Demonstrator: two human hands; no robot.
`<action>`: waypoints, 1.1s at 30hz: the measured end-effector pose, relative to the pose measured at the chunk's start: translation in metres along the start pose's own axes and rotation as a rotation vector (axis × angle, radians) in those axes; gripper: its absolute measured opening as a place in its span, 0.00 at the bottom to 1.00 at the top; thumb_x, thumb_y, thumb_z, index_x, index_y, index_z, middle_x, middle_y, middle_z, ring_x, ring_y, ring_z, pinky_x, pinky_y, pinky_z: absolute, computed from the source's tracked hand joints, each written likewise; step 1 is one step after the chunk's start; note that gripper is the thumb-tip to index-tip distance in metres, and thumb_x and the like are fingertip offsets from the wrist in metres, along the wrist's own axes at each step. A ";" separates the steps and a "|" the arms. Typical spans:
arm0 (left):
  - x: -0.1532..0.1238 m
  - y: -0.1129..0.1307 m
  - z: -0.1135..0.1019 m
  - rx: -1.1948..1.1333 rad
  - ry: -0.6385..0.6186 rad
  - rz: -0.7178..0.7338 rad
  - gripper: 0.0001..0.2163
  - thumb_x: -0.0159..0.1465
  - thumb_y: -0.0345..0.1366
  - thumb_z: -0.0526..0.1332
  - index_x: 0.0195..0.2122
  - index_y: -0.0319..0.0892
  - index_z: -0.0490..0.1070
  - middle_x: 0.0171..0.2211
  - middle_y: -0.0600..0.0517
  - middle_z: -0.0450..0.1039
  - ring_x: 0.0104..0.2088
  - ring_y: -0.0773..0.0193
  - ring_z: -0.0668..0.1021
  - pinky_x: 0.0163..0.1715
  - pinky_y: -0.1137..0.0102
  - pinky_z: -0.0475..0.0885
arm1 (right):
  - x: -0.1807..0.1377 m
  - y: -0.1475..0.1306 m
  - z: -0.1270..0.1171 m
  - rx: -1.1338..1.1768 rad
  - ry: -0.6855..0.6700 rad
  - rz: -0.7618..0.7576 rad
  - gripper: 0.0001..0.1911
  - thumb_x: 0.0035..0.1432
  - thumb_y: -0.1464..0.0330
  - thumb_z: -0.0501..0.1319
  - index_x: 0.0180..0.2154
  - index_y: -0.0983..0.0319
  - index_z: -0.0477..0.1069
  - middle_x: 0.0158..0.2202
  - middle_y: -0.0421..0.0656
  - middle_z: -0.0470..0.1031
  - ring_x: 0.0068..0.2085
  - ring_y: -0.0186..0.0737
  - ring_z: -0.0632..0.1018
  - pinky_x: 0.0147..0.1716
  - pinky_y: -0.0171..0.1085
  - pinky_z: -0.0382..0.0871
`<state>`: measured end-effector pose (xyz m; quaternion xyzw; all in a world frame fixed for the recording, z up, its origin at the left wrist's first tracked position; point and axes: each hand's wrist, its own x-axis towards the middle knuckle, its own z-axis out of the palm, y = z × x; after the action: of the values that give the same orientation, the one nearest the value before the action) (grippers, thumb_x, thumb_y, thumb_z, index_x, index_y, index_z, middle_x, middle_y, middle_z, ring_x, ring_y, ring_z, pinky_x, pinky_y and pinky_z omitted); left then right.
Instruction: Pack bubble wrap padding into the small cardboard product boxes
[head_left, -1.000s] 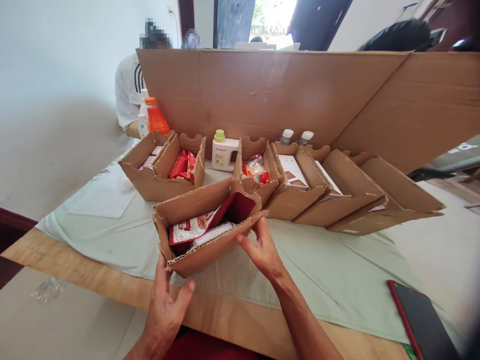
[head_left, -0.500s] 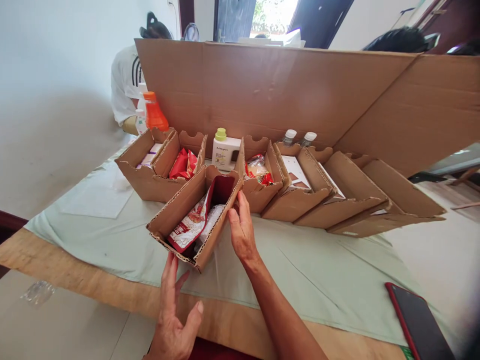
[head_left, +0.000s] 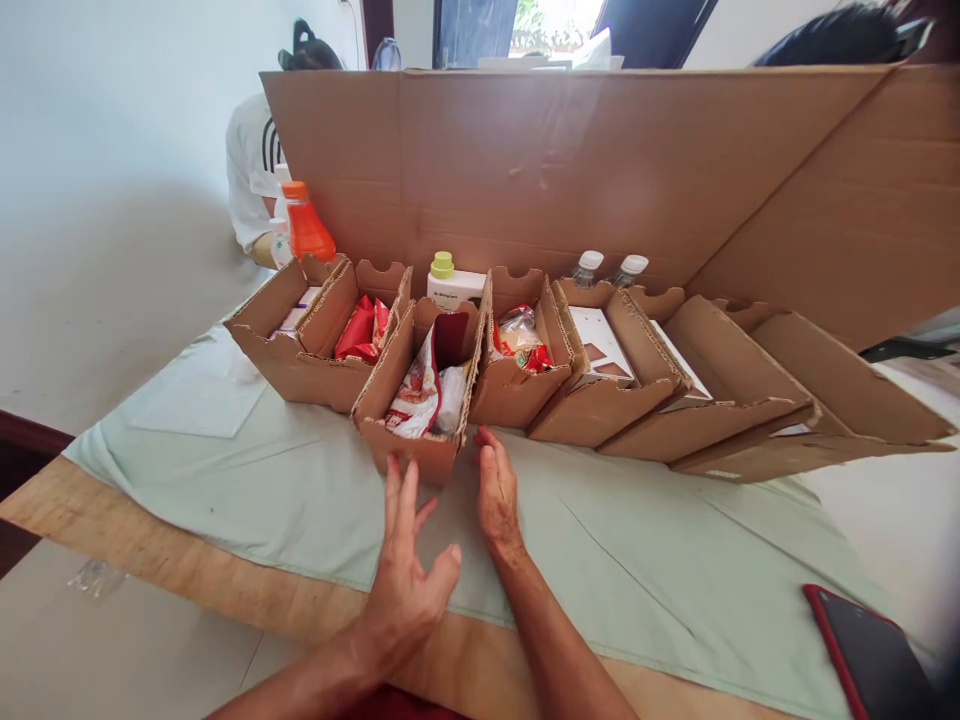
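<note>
A cardboard bin stands slightly forward in a row of similar bins, holding a red-and-white packet and a pale plastic-wrapped item. My left hand is open, its fingertips against the front wall of that bin. Close to the bin's right front corner, my right hand has its fingers stretched out and grips nothing; whether it touches the cardboard I cannot tell. Behind the bin, a white bottle with a green cap is partly hidden.
Neighbouring bins hold red packets, a snack bag and a white box. An orange bottle stands back left. A tall cardboard panel rises behind. A phone lies front right. A person is beyond the panel.
The bin has slid back and straightened into the gap between its neighbours. My left hand moved forward and right with it; my right hand drew slightly back from the bin's side.
</note>
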<state>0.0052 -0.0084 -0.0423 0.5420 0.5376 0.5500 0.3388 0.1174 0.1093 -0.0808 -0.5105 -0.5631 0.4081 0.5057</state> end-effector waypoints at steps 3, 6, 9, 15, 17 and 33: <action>0.041 -0.003 0.021 -0.017 0.014 -0.009 0.40 0.65 0.29 0.59 0.73 0.55 0.41 0.76 0.45 0.25 0.74 0.43 0.49 0.65 0.48 0.66 | -0.001 0.015 -0.001 0.001 0.001 0.037 0.35 0.68 0.44 0.47 0.60 0.63 0.66 0.63 0.56 0.69 0.64 0.52 0.69 0.64 0.56 0.62; 0.079 -0.007 0.035 -0.015 0.023 -0.032 0.39 0.64 0.30 0.60 0.73 0.52 0.41 0.76 0.41 0.26 0.74 0.43 0.50 0.65 0.48 0.66 | -0.001 0.015 0.000 0.005 0.005 0.056 0.34 0.68 0.45 0.47 0.61 0.63 0.65 0.63 0.56 0.69 0.63 0.51 0.70 0.63 0.55 0.63; 0.102 -0.010 0.041 0.001 0.023 -0.027 0.40 0.62 0.31 0.61 0.73 0.49 0.42 0.76 0.40 0.25 0.74 0.42 0.50 0.64 0.48 0.66 | 0.000 0.012 -0.001 0.008 0.010 0.065 0.33 0.69 0.47 0.47 0.61 0.63 0.65 0.62 0.56 0.70 0.62 0.50 0.72 0.62 0.53 0.65; 0.080 -0.014 0.025 0.037 0.069 0.001 0.38 0.62 0.31 0.61 0.72 0.51 0.47 0.76 0.42 0.35 0.73 0.46 0.55 0.63 0.50 0.67 | -0.004 0.001 -0.005 -0.004 -0.008 0.033 0.24 0.67 0.52 0.53 0.52 0.62 0.74 0.55 0.53 0.77 0.57 0.49 0.76 0.59 0.50 0.68; 0.056 -0.017 0.006 0.084 0.072 -0.008 0.36 0.63 0.30 0.60 0.71 0.52 0.50 0.76 0.44 0.38 0.72 0.47 0.58 0.64 0.51 0.67 | -0.007 -0.016 -0.003 -0.008 -0.053 -0.004 0.20 0.66 0.55 0.56 0.48 0.61 0.76 0.50 0.50 0.80 0.53 0.47 0.79 0.55 0.47 0.71; -0.025 -0.045 -0.128 0.294 0.379 -0.105 0.15 0.65 0.36 0.59 0.52 0.50 0.76 0.67 0.45 0.63 0.64 0.47 0.71 0.61 0.50 0.70 | 0.061 -0.141 0.101 -0.721 -0.404 -0.414 0.14 0.66 0.71 0.53 0.43 0.59 0.77 0.31 0.43 0.82 0.33 0.43 0.81 0.34 0.35 0.65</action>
<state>-0.1229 -0.0527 -0.0700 0.4442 0.6930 0.5394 0.1774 -0.0033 0.1546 0.0507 -0.4410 -0.8464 0.1680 0.2470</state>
